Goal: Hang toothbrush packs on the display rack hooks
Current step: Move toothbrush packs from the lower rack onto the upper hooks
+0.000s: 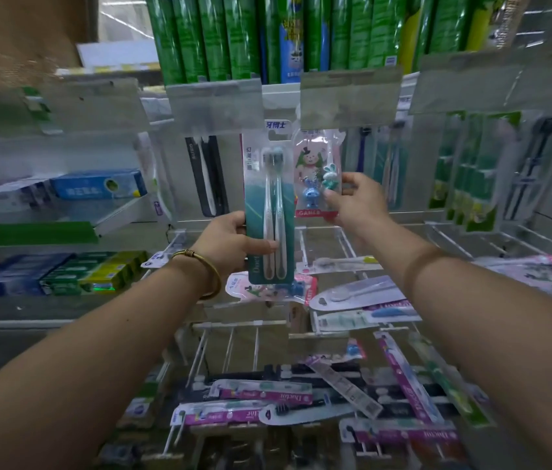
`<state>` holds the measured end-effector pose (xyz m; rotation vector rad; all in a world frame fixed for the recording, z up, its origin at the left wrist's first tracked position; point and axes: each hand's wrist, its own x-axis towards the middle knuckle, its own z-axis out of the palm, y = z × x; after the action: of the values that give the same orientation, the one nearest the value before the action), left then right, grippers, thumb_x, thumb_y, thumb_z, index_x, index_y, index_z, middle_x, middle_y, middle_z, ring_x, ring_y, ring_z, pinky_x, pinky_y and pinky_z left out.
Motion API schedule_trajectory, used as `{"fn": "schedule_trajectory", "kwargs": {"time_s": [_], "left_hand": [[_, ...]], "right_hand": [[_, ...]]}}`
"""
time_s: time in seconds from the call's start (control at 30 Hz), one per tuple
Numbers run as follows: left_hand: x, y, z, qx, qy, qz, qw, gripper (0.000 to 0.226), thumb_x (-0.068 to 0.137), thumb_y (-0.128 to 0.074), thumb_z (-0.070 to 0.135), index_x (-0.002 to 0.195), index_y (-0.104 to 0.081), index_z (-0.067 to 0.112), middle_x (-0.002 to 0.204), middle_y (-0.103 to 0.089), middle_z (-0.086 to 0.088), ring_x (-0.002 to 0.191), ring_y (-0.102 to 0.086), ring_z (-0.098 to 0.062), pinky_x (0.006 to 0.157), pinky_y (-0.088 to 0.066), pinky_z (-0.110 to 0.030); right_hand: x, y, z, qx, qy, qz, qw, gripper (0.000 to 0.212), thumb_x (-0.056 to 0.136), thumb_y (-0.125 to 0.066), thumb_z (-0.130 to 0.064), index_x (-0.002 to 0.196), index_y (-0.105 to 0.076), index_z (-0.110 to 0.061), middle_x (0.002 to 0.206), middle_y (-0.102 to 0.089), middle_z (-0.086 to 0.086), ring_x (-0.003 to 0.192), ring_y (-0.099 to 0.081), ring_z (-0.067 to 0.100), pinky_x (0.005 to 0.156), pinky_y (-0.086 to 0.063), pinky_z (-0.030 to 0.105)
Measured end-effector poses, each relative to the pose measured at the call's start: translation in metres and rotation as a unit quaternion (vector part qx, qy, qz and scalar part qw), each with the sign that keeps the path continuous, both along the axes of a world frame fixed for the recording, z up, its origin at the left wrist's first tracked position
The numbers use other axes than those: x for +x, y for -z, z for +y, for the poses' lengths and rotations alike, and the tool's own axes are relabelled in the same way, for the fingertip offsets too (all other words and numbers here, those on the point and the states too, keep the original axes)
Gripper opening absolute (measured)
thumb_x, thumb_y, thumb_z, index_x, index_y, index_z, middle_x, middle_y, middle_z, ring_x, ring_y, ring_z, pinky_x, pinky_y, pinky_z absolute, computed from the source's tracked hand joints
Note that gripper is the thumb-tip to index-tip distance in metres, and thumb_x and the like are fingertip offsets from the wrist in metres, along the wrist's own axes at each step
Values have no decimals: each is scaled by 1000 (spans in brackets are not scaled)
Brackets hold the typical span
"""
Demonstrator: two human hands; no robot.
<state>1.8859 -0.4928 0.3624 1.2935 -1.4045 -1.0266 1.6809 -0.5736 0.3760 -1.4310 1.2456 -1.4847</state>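
Observation:
My left hand (pixel 230 240) grips a teal twin toothbrush pack (pixel 269 205) by its lower part and holds it upright in front of the rack. To its right hangs a children's toothbrush pack (pixel 313 171) with a cartoon card and a blue figure, and my right hand (pixel 357 198) pinches its right edge. Its top sits behind a clear price-tag flap (pixel 349 96). Bare wire hooks (pixel 230 344) stick out of the display rack below my hands. I cannot see the hook above either pack.
Several loose toothbrush packs (pixel 261 391) lie piled on lower hooks and shelf. A black pack (pixel 206 174) hangs at left, green packs (pixel 471 171) at right. Toothpaste boxes (pixel 60 273) fill the left shelves, tall green cans (pixel 200 35) stand on top.

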Motion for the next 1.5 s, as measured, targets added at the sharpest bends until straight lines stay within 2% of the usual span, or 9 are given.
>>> {"fn": "schedule_trajectory", "kwargs": {"time_s": [0.1,0.37,0.57,0.7,0.87,1.03,1.17,1.23,1.5], "left_hand": [[1,5,-2,6,-10,0,1000,37,81,-75,-2,115,-65,8,101,-77,-7,95,-74,-23,85,-60,-45],[8,8,4,20,-19,16,999,36,82,-74,-1,115,-65,10,106,-76,-7,101,-72,-24,87,-59,-46],[9,9,14,25,-15,24,999,33,81,-74,-2,110,-66,12,103,-77,-6,98,-73,-26,86,-59,-48],[7,7,27,30,-2,36,999,32,82,-73,-3,109,-66,11,102,-76,-6,96,-74,-24,80,-62,-43],[2,7,45,29,26,31,999,30,83,-73,0,110,-66,11,103,-77,-6,96,-74,-24,82,-61,-44],[-6,11,68,28,48,45,997,36,81,-75,2,114,-66,13,105,-76,-4,99,-73,-24,85,-60,-46],[-11,11,92,31,78,66,994,34,84,-72,1,114,-65,16,104,-76,-4,95,-74,-21,82,-61,-41],[-12,13,102,38,86,74,993,34,85,-71,2,116,-65,15,103,-76,-4,95,-74,-20,81,-61,-39],[-16,23,131,51,95,94,990,23,92,-64,3,114,-67,11,110,-74,-10,96,-74,-24,77,-61,-36]], "right_hand": [[2,-2,-9,-8,15,28,999,33,94,-67,-14,126,-58,-16,112,-62,-3,88,-64,13,57,-56,23],[10,6,-19,22,25,31,999,33,95,-67,-17,126,-59,-14,102,-62,-6,94,-67,19,81,-61,39],[7,7,-2,20,68,50,996,45,93,-67,-27,133,-55,-10,128,-59,4,112,-62,25,96,-54,46],[4,7,22,36,44,17,998,38,98,-62,-25,131,-55,-9,115,-61,3,85,-64,16,86,-60,42],[5,5,72,44,-15,-16,999,26,99,-59,-20,123,-57,-9,103,-63,5,91,-67,20,79,-62,35],[15,10,126,88,-118,-18,989,16,95,-66,-24,107,-61,-15,109,-70,14,95,-72,29,79,-62,43],[18,21,158,97,-183,13,978,9,95,-65,-13,100,-62,-20,103,-71,7,91,-72,20,74,-62,37],[17,25,169,96,-180,28,979,11,95,-64,-12,100,-63,-21,101,-71,5,88,-71,17,70,-62,35],[15,39,203,105,-157,41,981,32,88,-72,-5,118,-62,-11,115,-68,18,104,-70,29,86,-59,52]]}}
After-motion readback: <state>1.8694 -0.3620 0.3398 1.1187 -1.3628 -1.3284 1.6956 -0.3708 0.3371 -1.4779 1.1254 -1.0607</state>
